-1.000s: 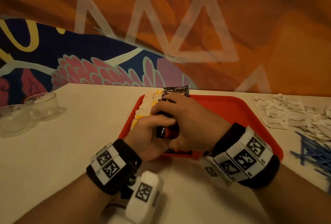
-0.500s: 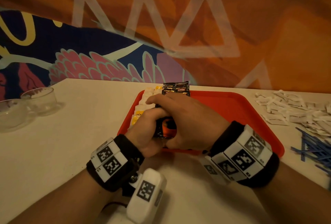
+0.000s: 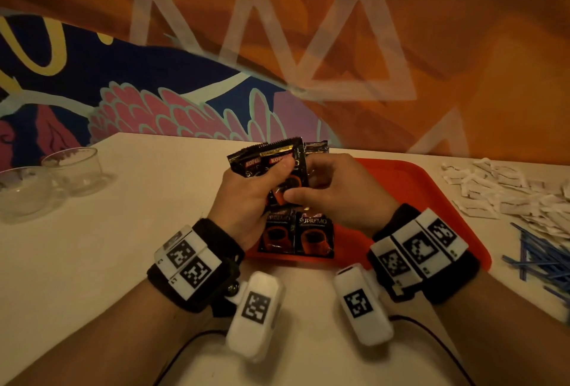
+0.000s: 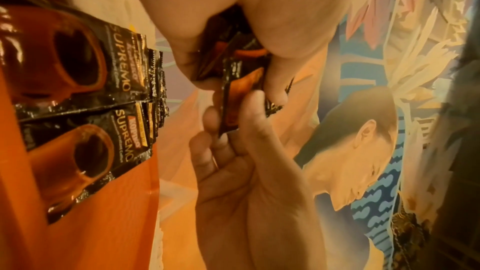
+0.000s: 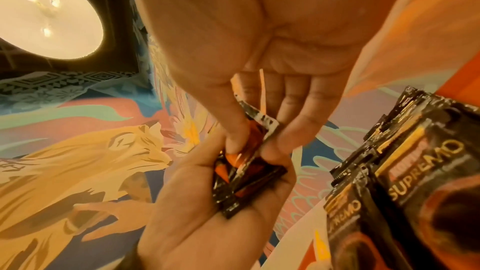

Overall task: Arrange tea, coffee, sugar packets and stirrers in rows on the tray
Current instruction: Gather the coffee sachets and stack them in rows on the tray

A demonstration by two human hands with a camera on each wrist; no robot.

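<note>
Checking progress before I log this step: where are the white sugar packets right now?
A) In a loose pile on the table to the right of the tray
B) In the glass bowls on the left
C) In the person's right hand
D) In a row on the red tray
A: the white sugar packets lie in a loose heap on the table, right of the red tray, near the blue stirrers.

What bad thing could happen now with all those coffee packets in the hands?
1. The left hand grips several coffee packets fanned out above the red tray while the right hand pinches one; a loose one could slip and fall.
2. A falling packet might land on the two coffee packets on the tray and knock them crooked.
3. The stirrers and sugar packets lie close beside the right wrist, so a sweep could scatter them.
</note>
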